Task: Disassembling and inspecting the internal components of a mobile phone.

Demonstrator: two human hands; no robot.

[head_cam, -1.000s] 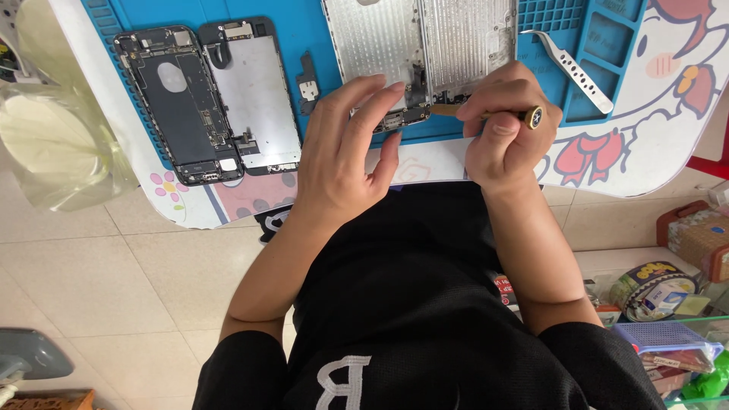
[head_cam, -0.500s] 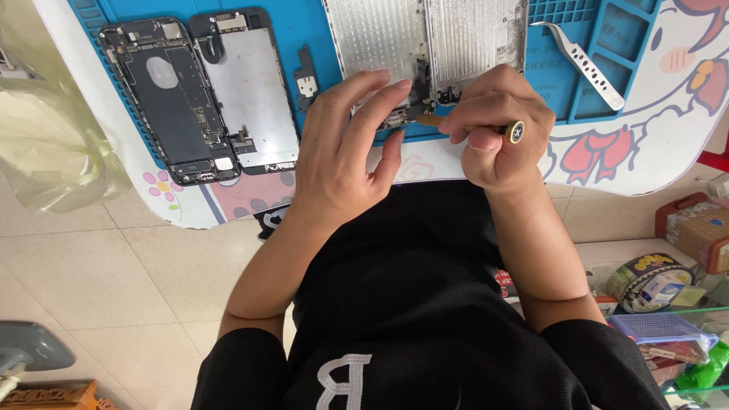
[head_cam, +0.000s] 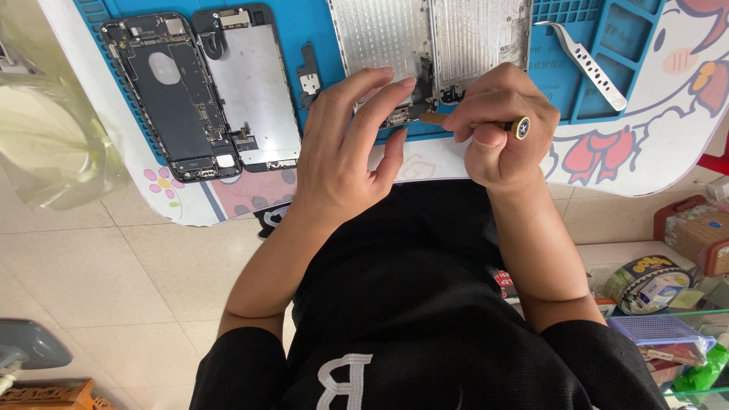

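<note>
Screwdriver [head_cam: 486, 123] lies in right hand [head_cam: 497, 129] grip, beside left hand [head_cam: 345, 144].

The person's left hand [head_cam: 345, 144] lies spread on the blue work mat [head_cam: 319, 30], its fingers [head_cam: 380, 102] pressing down a small dark part [head_cam: 402, 114] at the lower edge of a silver metal plate [head_cam: 425, 34]. The right hand [head_cam: 497, 129] is curled round a slim screwdriver [head_cam: 478, 123], tip aimed at that same part. To the left on the mat lie an opened phone body [head_cam: 171, 95] and, just beside it, its screen panel [head_cam: 254, 91]. Metal tweezers [head_cam: 585, 64] rest well to the right. The counter [head_cam: 653, 129] carries a cartoon print.
</note>
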